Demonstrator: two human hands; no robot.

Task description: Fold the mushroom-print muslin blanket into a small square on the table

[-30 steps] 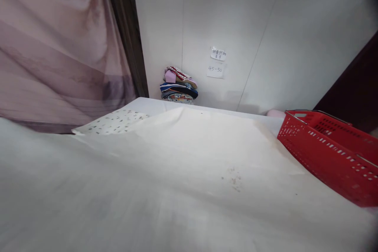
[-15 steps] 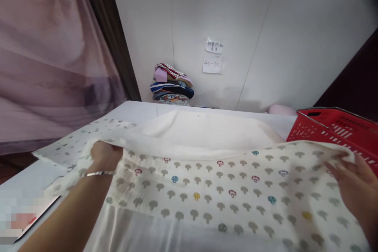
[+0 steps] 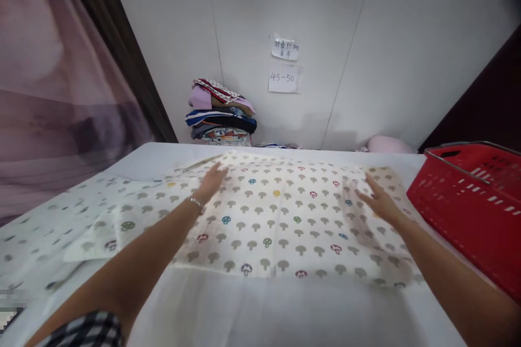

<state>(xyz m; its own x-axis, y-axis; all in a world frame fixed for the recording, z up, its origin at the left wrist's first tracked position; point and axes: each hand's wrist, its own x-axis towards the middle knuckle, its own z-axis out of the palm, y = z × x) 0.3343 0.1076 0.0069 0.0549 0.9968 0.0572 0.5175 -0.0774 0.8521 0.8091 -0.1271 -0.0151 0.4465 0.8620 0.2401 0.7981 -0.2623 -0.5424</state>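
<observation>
A white cloth with a mushroom print (image 3: 280, 222) lies spread across the white table (image 3: 228, 314), mostly flat with small wrinkles. My left hand (image 3: 211, 180) is over its far left part, fingers stretched forward and apart. Over the far right part is my right hand (image 3: 379, 199), also with its fingers spread and nothing gripped. Whether either palm presses on the cloth or hovers just above it, I cannot tell. Left of the mushroom print, a second white fabric with small dark marks (image 3: 44, 227) shows, partly under the first.
A red plastic basket (image 3: 468, 211) with a metal handle stands at the right edge. Behind the table, a pile of folded clothes (image 3: 222, 114) rests against the wall, with paper signs (image 3: 284, 78) above. A pink curtain (image 3: 61, 119) hangs at left; something pink (image 3: 388, 144) shows at back right.
The mushroom cloth, earlier lifted by its far edge in both hands, now lies spread on the table. Both hands have let go and moved forward and inward.
</observation>
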